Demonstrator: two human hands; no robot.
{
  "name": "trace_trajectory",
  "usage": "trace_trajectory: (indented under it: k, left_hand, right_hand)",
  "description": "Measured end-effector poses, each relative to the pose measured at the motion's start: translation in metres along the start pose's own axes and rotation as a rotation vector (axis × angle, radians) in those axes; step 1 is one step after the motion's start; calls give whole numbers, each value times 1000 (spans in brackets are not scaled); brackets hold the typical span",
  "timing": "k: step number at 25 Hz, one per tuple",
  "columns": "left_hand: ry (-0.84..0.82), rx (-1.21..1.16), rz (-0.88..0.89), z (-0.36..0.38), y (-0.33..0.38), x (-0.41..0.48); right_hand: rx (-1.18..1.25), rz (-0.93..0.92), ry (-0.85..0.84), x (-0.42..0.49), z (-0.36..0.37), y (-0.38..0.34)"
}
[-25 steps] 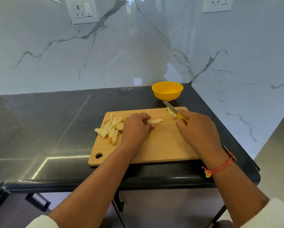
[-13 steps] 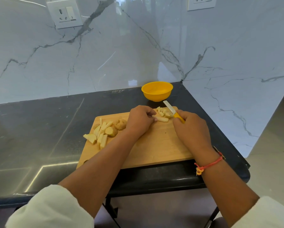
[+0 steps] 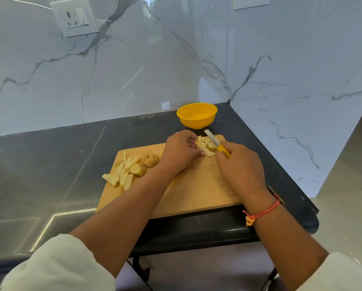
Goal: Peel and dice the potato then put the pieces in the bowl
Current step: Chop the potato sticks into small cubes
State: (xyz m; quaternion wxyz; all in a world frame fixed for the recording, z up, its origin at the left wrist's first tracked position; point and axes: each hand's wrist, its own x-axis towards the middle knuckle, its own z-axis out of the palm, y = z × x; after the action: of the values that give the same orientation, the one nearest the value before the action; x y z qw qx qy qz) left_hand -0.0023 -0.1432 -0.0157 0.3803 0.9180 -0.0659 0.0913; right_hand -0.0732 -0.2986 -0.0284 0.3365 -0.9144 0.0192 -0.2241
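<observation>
The dicing is being judged as roughly midway. A potato strip (image 3: 206,151) is being pinched at the far right of the cutting board (image 3: 197,196) by the left hand (image 3: 180,152), the grip being kept narrow on the strip's left end. The knife (image 3: 212,139) is being held by its yellow handle in the right hand (image 3: 239,166), the grip being wrapped round it. The blade is being pointed far and left over a small heap of diced pieces (image 3: 204,141) just beyond the strip. Whether the edge is touching them cannot be told.

On the board's left end, a pile of wedges and strips (image 3: 125,174) is waiting to be cut smaller, with two rounder chunks (image 3: 150,160) beside it. Whether skin is being left on those cannot be told. No pieces are being seen in the yellow bowl (image 3: 197,122), which is standing just beyond the board's far right corner, so the transfer is being judged as not yet begun.

Everything is being carried by a dark, glossy stone surface (image 3: 50,164) set into a corner. The corner is being formed by white, grey-veined marble walls. A wall socket (image 3: 75,18) is being seen at the far left and part of another (image 3: 251,2) at the far right.
</observation>
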Motion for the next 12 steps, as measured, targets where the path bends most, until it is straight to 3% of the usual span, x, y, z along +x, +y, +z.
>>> trace_trajectory:
  k: [5, 9, 12]
  left_hand:
    - [77, 58, 39, -1, 8, -20]
    - [199, 216, 153, -44, -3, -38]
    - [121, 419, 45, -87, -22, -48]
  right_hand:
    - [-2, -34, 10, -3, 0, -1]
    - [28, -127, -13, -6, -2, -8]
    - [70, -177, -78, -11, -1, -16]
